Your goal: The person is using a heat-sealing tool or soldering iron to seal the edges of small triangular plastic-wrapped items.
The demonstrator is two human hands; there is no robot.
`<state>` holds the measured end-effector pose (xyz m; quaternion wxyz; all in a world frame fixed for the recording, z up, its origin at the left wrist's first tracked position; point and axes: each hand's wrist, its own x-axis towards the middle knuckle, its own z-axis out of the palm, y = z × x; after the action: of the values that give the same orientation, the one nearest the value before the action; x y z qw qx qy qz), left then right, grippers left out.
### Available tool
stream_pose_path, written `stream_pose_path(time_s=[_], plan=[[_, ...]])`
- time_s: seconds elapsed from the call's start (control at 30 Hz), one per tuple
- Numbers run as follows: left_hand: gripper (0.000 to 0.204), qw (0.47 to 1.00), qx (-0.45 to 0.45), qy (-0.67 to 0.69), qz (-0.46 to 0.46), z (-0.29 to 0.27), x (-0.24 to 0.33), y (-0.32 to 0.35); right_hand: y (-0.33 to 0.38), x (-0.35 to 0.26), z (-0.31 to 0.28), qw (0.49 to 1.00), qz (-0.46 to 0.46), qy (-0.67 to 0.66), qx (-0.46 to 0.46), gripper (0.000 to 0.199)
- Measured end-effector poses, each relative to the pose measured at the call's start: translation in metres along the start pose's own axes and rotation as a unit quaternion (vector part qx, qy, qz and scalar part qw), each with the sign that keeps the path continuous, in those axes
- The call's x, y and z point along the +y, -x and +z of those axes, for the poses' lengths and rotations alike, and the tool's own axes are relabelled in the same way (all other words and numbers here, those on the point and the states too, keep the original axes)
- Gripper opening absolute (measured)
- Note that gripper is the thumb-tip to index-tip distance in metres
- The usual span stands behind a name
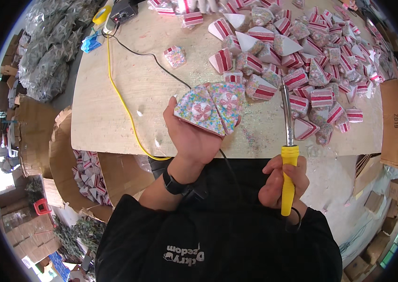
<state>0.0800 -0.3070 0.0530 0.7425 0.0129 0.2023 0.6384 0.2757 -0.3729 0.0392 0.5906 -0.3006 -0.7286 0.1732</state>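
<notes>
We carry two cake-like wedges on our upturned left hand (190, 143) over the near middle of the table: the left wedge (193, 112) and the right wedge (229, 105), side by side with a narrow dark seam between them and sprinkled faces up. The left grip cradles them from below, thumb along the left side; most fingers are hidden underneath, so we cannot tell whether they press or merely support. The palm probably serves best held level, so that neither wedge slides and the seam does not widen.

Our right hand (271, 184) has its grip wrapped around the handle of a yellow-handled tool (289, 176), well apart from the wedges. Its long metal shaft (287, 117) points to the far side, the tip in line with the pile of wedges (321, 77) on the right; we cannot tell whether it touches them. Nor can we see whether the shaft is hot, so we would be wise to treat it as such: hold only the handle, and leave the tip clear of foam and fingers. A black cable (152, 54) crosses the table toward our left hand; leaving it slack should prevent tugging.
</notes>
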Motion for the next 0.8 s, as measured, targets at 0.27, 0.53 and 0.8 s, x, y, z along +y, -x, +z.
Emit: stream_pose_path(time_s=[0.27, 0.53, 0.8], plan=[[0.075, 0.997, -0.056, 0.025, -0.045, 0.003, 0.0, 0.006, -0.001, -0.006, -0.003, 1.0, 0.021, -0.005, -0.017, 0.028], [0.08, 0.998, -0.03, -0.046, 0.037, -0.011, -0.004, 0.0, 0.014, -0.008, -0.011, 0.996, -0.012, -0.07, -0.053, 0.036], [0.078, 0.993, -0.075, -0.071, 0.063, -0.019, -0.006, -0.001, 0.002, -0.016, -0.01, 0.995, -0.06, -0.04, -0.066, 0.039]])
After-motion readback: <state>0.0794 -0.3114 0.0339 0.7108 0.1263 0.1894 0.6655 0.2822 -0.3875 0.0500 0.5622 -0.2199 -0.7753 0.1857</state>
